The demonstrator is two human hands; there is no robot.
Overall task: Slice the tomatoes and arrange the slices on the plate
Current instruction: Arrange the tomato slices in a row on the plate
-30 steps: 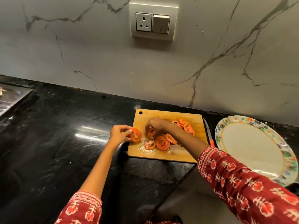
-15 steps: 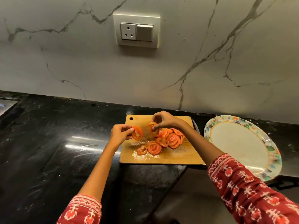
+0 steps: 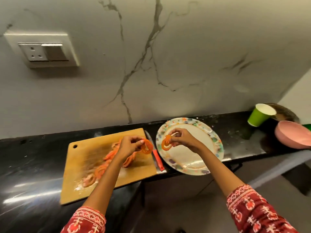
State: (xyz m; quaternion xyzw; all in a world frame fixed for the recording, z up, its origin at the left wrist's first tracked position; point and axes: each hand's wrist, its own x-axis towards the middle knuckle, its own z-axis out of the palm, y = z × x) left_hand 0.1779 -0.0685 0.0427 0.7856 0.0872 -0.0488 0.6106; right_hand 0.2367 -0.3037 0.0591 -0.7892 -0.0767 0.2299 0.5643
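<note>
Right hand (image 3: pixel 183 138) carried tomato slice (image 3: pixel 166 144) over plate (image 3: pixel 213 132); no writing legible.

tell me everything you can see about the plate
The plate is round, with a plain white centre and a broad rim speckled in green, orange, blue and purple. It looks glossy, like ceramic or melamine, though which one is unclear. It lies flat on the black counter, right of the cutting board, with the knife between them. No slice rests on it yet. The right hand hovers over its left part, pinching a tomato slice; contact with the plate is unclear.
</note>
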